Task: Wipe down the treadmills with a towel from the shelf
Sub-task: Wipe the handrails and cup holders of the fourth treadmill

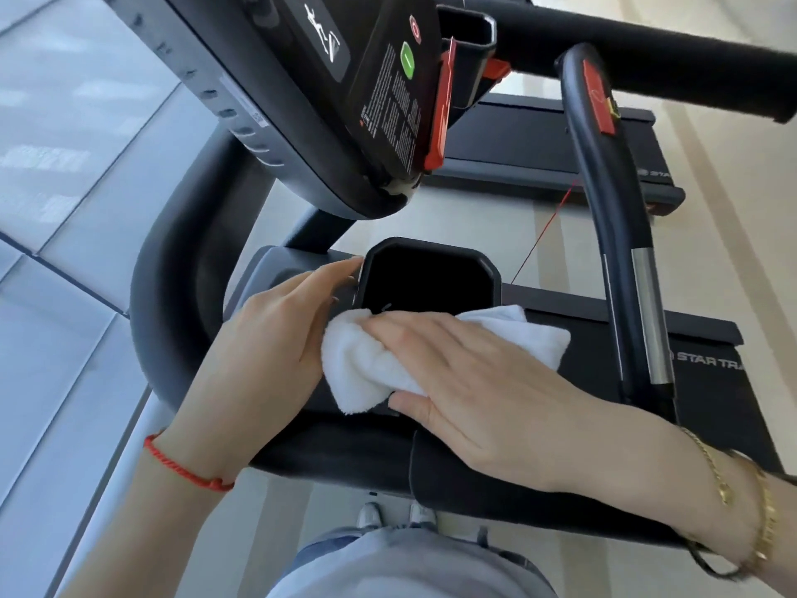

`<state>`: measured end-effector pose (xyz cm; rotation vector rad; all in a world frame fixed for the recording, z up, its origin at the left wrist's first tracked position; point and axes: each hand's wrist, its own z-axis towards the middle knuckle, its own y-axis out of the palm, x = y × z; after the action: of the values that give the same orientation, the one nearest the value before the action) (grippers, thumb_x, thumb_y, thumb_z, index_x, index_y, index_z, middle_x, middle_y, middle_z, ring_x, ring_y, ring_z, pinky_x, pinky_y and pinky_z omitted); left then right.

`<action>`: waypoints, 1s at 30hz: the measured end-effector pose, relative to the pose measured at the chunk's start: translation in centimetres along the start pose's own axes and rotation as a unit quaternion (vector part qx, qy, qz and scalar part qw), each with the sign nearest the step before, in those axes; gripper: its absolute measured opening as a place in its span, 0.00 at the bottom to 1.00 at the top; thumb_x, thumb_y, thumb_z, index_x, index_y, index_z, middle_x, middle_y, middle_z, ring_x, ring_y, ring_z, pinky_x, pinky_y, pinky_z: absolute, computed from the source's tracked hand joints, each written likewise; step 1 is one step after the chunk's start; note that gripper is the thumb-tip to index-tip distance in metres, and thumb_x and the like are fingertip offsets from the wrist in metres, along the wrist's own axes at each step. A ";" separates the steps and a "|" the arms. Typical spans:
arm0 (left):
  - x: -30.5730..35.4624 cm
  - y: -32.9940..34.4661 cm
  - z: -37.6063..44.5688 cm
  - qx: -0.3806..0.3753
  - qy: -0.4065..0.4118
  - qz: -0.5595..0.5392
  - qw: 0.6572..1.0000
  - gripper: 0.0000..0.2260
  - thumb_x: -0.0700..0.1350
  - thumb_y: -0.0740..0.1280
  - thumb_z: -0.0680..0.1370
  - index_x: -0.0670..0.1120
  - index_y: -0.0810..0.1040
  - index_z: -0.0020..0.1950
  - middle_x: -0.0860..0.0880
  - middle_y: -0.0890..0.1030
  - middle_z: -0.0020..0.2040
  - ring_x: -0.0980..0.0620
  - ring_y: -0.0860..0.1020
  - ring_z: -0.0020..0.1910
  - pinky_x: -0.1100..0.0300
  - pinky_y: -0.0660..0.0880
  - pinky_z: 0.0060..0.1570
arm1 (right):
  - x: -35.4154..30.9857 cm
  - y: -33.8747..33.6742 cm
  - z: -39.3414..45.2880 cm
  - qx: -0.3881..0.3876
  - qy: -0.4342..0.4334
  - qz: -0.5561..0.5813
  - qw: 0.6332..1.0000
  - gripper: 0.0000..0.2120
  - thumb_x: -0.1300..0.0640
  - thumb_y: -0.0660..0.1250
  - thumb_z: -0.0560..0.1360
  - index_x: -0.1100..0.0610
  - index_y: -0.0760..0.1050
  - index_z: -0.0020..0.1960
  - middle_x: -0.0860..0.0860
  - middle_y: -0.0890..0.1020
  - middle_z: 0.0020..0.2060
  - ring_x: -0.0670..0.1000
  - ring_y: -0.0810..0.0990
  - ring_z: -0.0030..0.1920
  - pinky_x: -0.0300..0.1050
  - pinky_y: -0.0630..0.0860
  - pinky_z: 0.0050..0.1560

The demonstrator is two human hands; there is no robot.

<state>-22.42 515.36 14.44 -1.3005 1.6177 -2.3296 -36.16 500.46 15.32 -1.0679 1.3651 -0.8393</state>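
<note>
Head view: black treadmill (353, 451) tray, pale striped floor (496, 235), towel (371, 364) pressed.

Both forearms are bare, with no sleeves in view. The left wrist wears a thin red braided cord bracelet (185, 468); the right wrist carries a fine gold chain (711, 468), a gold bangle (765, 520) and a thin dark band (707, 565). Below are a light grey top (409, 567), blue jeans (327, 545) and pale shoes (371, 513).

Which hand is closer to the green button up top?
Left. The left hand rests beside the black tray, below the green button. The right hand lies lower, flat on the towel, farther from the button.
</note>
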 end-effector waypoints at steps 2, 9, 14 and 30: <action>0.0 0.1 -0.2 0.005 0.016 0.011 1.000 0.26 0.59 0.50 0.75 0.57 0.72 0.71 0.58 0.81 0.54 0.53 0.80 0.50 0.47 0.78 0.48 | -0.3 0.5 -0.8 0.007 0.010 -0.015 1.000 0.27 0.46 0.47 0.82 0.53 0.52 0.79 0.47 0.59 0.76 0.51 0.67 0.68 0.48 0.62 0.68; -1.1 0.9 0.0 0.043 0.066 0.044 0.996 0.18 0.40 0.59 0.82 0.52 0.72 0.72 0.53 0.82 0.55 0.48 0.81 0.50 0.46 0.77 0.49 | -0.4 1.8 -3.4 0.083 0.093 -0.001 0.992 0.27 0.52 0.53 0.84 0.42 0.46 0.79 0.44 0.53 0.79 0.47 0.54 0.77 0.47 0.49 0.77; -0.7 1.5 -0.2 0.051 0.073 0.042 0.995 0.18 0.47 0.59 0.82 0.52 0.72 0.72 0.54 0.81 0.55 0.49 0.81 0.49 0.46 0.79 0.47 | -0.3 2.1 -3.6 0.104 0.196 0.196 0.955 0.27 0.40 0.47 0.81 0.21 0.31 0.66 0.30 0.33 0.73 0.40 0.31 0.75 0.52 0.47 0.75; -1.0 2.0 -0.2 0.042 0.058 0.030 0.997 0.20 0.50 0.60 0.82 0.51 0.69 0.74 0.52 0.80 0.54 0.52 0.79 0.46 0.46 0.79 0.46 | 0.4 2.2 -1.8 0.167 0.252 0.199 0.932 0.24 0.46 0.47 0.84 0.39 0.46 0.79 0.38 0.38 0.78 0.46 0.43 0.79 0.47 0.50 0.75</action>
<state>-22.73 515.02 12.22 -1.1046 1.5477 -2.4495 -38.23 500.64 13.30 -0.2926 1.7099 -1.0286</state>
